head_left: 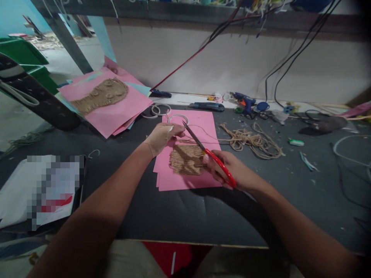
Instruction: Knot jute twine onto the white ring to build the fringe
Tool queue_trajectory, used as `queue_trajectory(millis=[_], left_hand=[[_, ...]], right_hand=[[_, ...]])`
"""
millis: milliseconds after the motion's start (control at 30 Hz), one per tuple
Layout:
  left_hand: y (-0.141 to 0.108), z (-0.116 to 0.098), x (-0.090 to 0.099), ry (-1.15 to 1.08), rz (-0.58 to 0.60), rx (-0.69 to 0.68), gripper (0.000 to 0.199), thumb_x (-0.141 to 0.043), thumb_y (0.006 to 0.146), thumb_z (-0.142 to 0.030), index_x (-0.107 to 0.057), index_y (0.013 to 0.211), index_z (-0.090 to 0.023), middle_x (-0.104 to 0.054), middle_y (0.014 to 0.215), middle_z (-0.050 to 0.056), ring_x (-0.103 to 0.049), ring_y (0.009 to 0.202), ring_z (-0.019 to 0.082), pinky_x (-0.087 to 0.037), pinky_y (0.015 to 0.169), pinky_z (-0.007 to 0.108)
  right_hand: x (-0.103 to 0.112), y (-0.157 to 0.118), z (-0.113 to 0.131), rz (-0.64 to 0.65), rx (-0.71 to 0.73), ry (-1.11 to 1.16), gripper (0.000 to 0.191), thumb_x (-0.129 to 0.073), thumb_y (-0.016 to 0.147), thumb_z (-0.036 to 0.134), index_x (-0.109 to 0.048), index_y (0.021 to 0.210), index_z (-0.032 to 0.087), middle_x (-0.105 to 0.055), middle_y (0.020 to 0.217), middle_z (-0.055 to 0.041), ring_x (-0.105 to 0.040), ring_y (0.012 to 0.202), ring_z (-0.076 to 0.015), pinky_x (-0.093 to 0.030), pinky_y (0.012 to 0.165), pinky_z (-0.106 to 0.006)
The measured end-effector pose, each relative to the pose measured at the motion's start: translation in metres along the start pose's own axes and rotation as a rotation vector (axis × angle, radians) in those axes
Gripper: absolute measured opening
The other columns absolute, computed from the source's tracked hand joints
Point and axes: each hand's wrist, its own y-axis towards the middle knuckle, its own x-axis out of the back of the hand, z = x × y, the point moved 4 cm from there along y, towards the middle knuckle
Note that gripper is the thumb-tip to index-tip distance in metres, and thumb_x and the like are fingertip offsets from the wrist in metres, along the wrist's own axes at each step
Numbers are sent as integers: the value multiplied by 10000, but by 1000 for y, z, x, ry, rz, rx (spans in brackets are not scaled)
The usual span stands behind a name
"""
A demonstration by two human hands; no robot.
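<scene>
Forearms reach over pink paper; the right hand grips red-handled scissors, the left hand bunches its fingers near the blade tips, its hold unclear. Between them, a brown twine patch lies on the paper; loose twine tangles rightward.

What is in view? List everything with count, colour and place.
Table: one, dark, centre
Sheets: at least two, pink, centre
Twine patch: one, brown, on them
Twine tangle: one, tan, right
Scissors: one, red-handled, centre
Rings: about three, white, back centre
Box cutter: one, dark blue, back centre
Likely glue gun: one, blue, back right
Paper stack: one, pink and blue, back left
Twine shape: one, brown, on stack
Papers: uncounted, white, front left
Tubular object: one, black, far left
Bins: two, green, upper left
Cables: several, black, red, top
Small clutter: uncounted, mixed, right
Left hand: one, above sheets
Right hand: one, holding scissors
</scene>
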Motion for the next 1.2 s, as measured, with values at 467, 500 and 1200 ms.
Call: queue_trajectory(millis=[467,500,1200], left_hand=[[-1,0,-1,7,-6,33,118,-745,762,-210,-711,697,-118,-639,759,74,-477,571,68,-348,516,218],[-1,0,-1,3,-8,37,110,-748,758,-208,-712,704,-119,-640,763,70,-479,573,67,-357,522,215],[-2,-2,-4,7,-16,47,159,-746,787,-266,-713,683,-150,-636,769,77,-451,538,70,-327,496,237]], right_hand=[[2,0,-1,0,-26,5,504,-685,824,673,-558,901,191,-471,538,80,-379,348,-51,-307,280,-153],[2,-1,-2,-5,-31,9,500,-690,824,667,-562,895,189,-474,542,80,-382,346,-49,-306,280,-151],[2,-3,7,-29,-26,-54,429,-695,835,595,-616,822,174,-525,512,60,-421,305,-68,-343,255,-181]])
